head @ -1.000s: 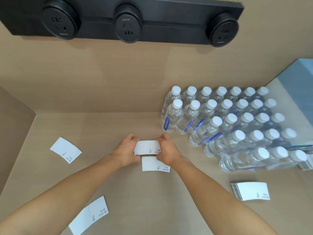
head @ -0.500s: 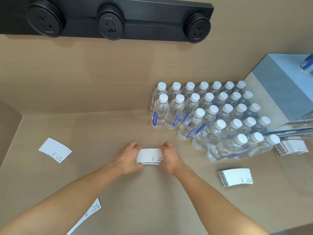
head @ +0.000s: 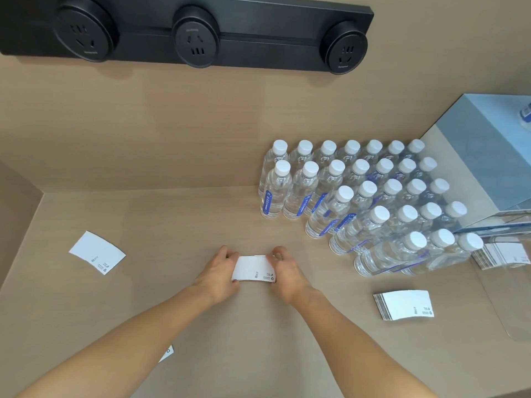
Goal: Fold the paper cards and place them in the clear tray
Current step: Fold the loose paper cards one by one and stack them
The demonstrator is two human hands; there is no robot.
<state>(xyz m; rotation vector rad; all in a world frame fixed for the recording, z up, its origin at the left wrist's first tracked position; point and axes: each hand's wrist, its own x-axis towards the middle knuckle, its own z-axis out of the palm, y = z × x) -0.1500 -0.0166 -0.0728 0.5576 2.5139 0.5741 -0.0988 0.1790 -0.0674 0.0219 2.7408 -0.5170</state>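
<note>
Fingers (head: 227, 254) of left hand (head: 217, 272) and right hand (head: 287, 275) pinch the folded card (head: 253, 270) flat on the table (head: 172, 225).

No wording can be read anywhere. The card (head: 253, 269) pinched between the fingers (head: 230, 255) carries small black print and a round symbol at its corner by the right hand's (head: 287, 275) fingers, too small to make out. The loose card (head: 97, 252) and the stack (head: 403, 305) bear like marks. The bottles (head: 356, 196) have blue labels with white print, illegible, as are the sockets' (head: 198, 38) tiny words
</note>
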